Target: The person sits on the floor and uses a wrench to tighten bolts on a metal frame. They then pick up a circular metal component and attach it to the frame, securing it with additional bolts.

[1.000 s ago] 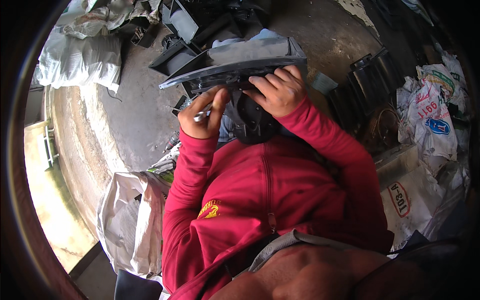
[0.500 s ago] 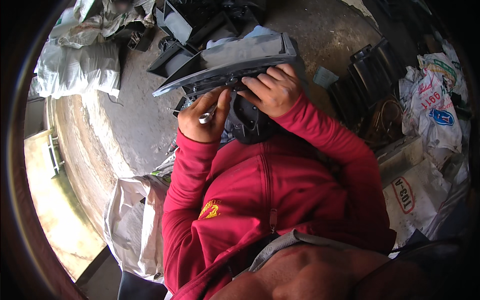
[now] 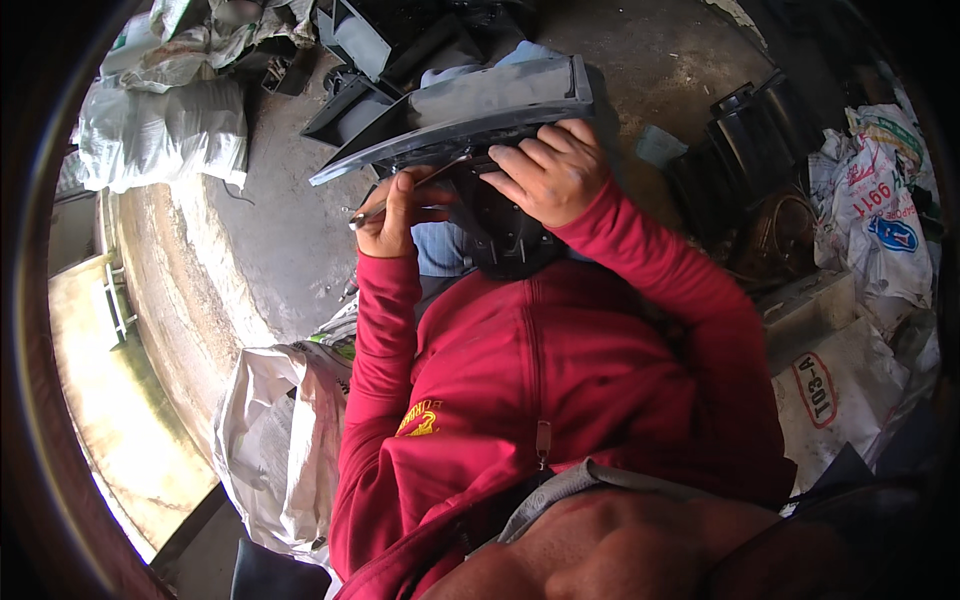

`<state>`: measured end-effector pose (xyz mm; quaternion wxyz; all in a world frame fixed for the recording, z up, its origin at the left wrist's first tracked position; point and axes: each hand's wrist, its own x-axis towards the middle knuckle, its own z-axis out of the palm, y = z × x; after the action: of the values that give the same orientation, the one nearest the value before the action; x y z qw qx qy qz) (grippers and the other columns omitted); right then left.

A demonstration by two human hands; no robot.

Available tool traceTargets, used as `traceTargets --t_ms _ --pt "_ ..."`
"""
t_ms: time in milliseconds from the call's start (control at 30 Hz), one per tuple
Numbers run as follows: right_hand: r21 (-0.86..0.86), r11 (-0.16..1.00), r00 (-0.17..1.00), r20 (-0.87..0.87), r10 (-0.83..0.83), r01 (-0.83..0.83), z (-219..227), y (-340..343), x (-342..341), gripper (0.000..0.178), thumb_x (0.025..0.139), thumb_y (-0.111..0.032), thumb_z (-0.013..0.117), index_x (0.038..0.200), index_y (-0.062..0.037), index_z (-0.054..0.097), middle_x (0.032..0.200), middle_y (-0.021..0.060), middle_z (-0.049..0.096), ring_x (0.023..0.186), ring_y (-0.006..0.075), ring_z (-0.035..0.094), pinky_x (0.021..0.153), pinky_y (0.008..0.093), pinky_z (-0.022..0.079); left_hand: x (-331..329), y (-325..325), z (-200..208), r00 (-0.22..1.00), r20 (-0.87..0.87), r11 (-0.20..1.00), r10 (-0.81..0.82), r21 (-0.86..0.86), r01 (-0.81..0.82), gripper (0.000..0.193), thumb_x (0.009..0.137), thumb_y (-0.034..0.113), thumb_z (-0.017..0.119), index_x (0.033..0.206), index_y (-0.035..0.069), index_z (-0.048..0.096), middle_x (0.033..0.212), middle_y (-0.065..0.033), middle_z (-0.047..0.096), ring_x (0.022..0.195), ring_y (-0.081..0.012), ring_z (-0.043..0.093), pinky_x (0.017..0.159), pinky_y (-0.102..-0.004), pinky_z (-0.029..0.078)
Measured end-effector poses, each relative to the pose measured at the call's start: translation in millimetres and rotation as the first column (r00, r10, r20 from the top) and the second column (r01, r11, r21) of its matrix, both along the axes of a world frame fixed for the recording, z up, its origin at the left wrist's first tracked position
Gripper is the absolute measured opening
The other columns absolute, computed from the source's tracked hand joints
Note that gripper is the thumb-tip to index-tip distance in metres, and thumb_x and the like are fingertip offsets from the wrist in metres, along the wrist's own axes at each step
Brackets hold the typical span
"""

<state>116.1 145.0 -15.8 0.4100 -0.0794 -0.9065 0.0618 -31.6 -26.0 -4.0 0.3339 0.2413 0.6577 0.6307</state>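
Note:
I hold a large grey plastic panel (image 3: pixel 470 110) in front of my chest, tilted up to the right. My right hand (image 3: pixel 545 172) grips its near edge from below, fingers curled over the rim. My left hand (image 3: pixel 392 215) is closed around a thin metal tool (image 3: pixel 400 197) whose tip points under the panel's edge. A dark black plastic part (image 3: pixel 505 235) hangs beneath the panel between my hands. Both arms wear red sleeves.
White sacks (image 3: pixel 165 130) lie at the upper left, another white sack (image 3: pixel 275 440) at my lower left. Black plastic parts (image 3: pixel 385 40) are piled beyond the panel, more dark parts (image 3: pixel 760 150) and printed bags (image 3: pixel 880 210) at the right. A concrete floor (image 3: pixel 250 250) lies below.
The panel has risen and tilted further up on the right. My left hand has turned the tool so it points under the panel's edge.

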Motion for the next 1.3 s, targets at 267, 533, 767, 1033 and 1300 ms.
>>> traceTargets --t_ms 267,533,767,1033,1300 --pt "-0.022 1.0 1.0 -0.019 0.0 0.0 -1.9 3.1 -0.3 0.025 0.071 -0.027 0.08 0.082 -0.015 0.061 0.069 -0.0027 0.055 0.07 0.017 0.055 0.075 0.0354 0.042 -0.7 -7.4 18.1 0.998 -0.038 0.989 0.05 0.14 -0.044 0.039 0.101 0.03 0.056 0.109 -0.007 0.065 0.089 -0.019 0.072 0.077 -0.026 0.072 0.064 -0.0326 0.059" --pt "-0.062 0.998 1.0 -0.013 0.017 -0.018 0.0 0.2 2.0 0.021 0.075 -0.028 0.075 0.083 -0.0146 0.061 0.07 -0.0014 0.055 0.072 0.0178 0.056 0.076 0.0362 0.042 36.1 21.4 37.2 0.462 -0.883 0.996 -0.08 -0.091 0.0 0.013 0.089 0.016 0.071 0.098 0.007 0.072 0.078 -0.0098 0.071 0.064 -0.0255 0.07 0.056 -0.0334 0.054" --pt "-0.037 0.999 0.999 -0.042 -0.007 0.006 -3.0 5.3 -0.2 0.021 0.074 -0.028 0.075 0.079 -0.0151 0.059 0.07 -0.0021 0.055 0.072 0.0172 0.056 0.075 0.0355 0.042 19.9 34.6 45.2 0.772 -0.608 0.974 -0.185 -0.216 0.063 0.026 0.098 0.021 0.061 0.092 -0.003 0.07 0.077 -0.0115 0.073 0.069 -0.0171 0.072 0.058 -0.0274 0.054" --pt "-0.009 1.0 1.0 0.011 -0.011 0.011 -7.9 0.2 -0.2 0.025 0.074 -0.032 0.079 0.089 -0.0146 0.069 0.073 -0.0034 0.06 0.074 0.0162 0.057 0.079 0.034 0.044 -13.7 -2.4 -13.2 0.964 0.257 0.998 0.06 -0.009 -0.059 0.045 0.1 0.038 0.054 0.117 -0.003 0.059 0.091 -0.018 0.071 0.079 -0.0299 0.072 0.061 -0.039 0.059" --pt "0.008 1.0 1.0 0.02 -0.019 0.019 -6.1 3.5 2.4 0.029 0.072 -0.034 0.08 0.09 -0.0148 0.067 0.073 -0.0027 0.061 0.074 0.0166 0.059 0.08 0.0348 0.043 17.2 0.4 21.8 0.966 -0.25 0.997 0.069 0.063 -0.055 0.05 0.1 0.04 0.055 0.11 -0.008 0.064 0.091 -0.0197 0.072 0.08 -0.0279 0.072 0.062 -0.0323 0.057"
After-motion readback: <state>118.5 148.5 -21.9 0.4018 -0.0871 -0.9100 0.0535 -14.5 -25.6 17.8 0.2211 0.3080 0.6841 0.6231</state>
